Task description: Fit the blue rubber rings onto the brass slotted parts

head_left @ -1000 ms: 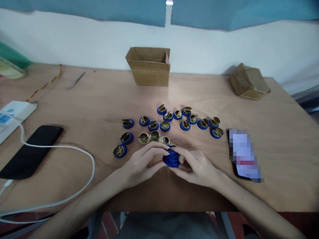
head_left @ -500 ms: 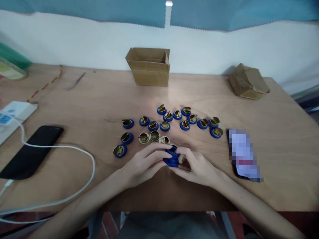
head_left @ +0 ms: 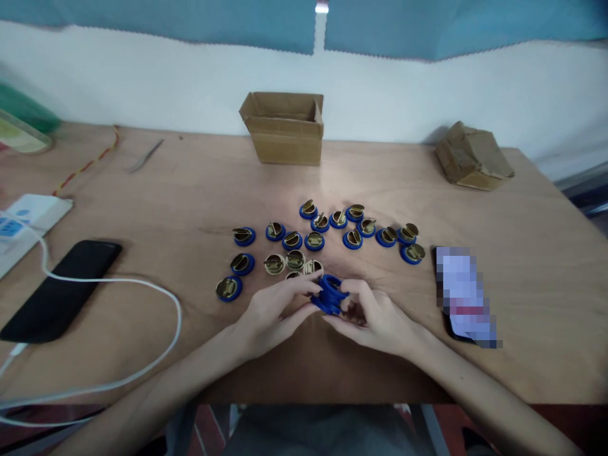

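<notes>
Both my hands meet at the middle of the wooden table (head_left: 190, 190), near its front edge. My left hand (head_left: 273, 310) and my right hand (head_left: 375, 316) pinch a small stack of blue rings (head_left: 329, 294) between their fingertips. The stack is fanned and tilted, just above the tabletop. Right behind it lie several round brass-coloured pin backs (head_left: 294, 259), some bare, most seated in blue rings (head_left: 314, 240). They spread in a loose arc across the table's middle, from the left (head_left: 228, 288) to the right (head_left: 413, 253).
An open cardboard box (head_left: 284, 126) stands at the back centre and a crumpled one (head_left: 473, 156) at the back right. A black phone (head_left: 59, 289) with a white cable (head_left: 142, 285) lies left. A second phone (head_left: 464, 297) lies right. Tweezers (head_left: 145, 154) rest at the back left.
The stack of blue rings between my fingers has loosened and fanned out, lifting slightly. My fingers have shifted around it. Nothing else on the table has moved.
</notes>
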### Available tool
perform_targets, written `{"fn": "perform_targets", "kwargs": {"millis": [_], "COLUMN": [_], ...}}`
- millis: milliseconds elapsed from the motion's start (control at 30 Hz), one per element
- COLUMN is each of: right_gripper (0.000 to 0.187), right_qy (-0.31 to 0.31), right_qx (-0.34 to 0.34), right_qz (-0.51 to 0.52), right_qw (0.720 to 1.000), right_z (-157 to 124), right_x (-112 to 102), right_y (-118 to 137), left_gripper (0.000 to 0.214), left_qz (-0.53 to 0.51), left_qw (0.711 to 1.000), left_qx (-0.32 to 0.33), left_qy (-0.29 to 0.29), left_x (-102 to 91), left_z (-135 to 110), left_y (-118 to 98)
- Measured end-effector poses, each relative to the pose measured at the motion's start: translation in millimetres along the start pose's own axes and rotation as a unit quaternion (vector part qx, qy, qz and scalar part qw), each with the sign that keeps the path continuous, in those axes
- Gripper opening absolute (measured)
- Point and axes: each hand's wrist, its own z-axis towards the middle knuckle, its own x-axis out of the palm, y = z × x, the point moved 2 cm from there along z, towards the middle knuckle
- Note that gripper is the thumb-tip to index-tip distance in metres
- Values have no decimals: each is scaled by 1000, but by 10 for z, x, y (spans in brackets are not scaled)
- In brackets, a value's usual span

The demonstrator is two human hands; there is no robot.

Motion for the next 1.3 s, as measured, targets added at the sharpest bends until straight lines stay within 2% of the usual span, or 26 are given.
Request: {"fn": "perform_targets", "kwargs": {"millis": [133,333,500,700,833,933,1100,1200,1300], "right_gripper": [33,39,41,34,25,25,26,20,27], "right_qy": [15,46,53,53,60,84,128,109,70], "right_qx": [17,60,69,53,33,26,20,16,10], "right_qz": [18,23,32,33,53,35,30,29,13], "right_qw": [1000,997,996,997,996,996,991,993,997], "right_z": [-5,20,44,60,66,61,39,39,47], "right_x": [-1,-23,-42,-50,-66,-78,-70,-58,-39], "right_y": [-7,-3,-6,22,69,88,87,79,74], "left_gripper": [18,23,27,22,26,27,27,29,29], "left_qz": [0,4,-10,-18,-26,-22,-60,-66,-53], "left_qw": [1000,1000,1000,998,999,999,995,995,997], "left_qx": [0,-4,-12,3,14,25,43,41,34], "left_qy": [-8,-1,10,53,36,28,64,62,43], "left_x": [-2,5,1,-27,-26,-4,29,13,-19], "left_z": [13,26,35,70,65,37,10,36,72], "left_y": [-2,11,13,-16,-49,-62,-80,-100,-109]}}
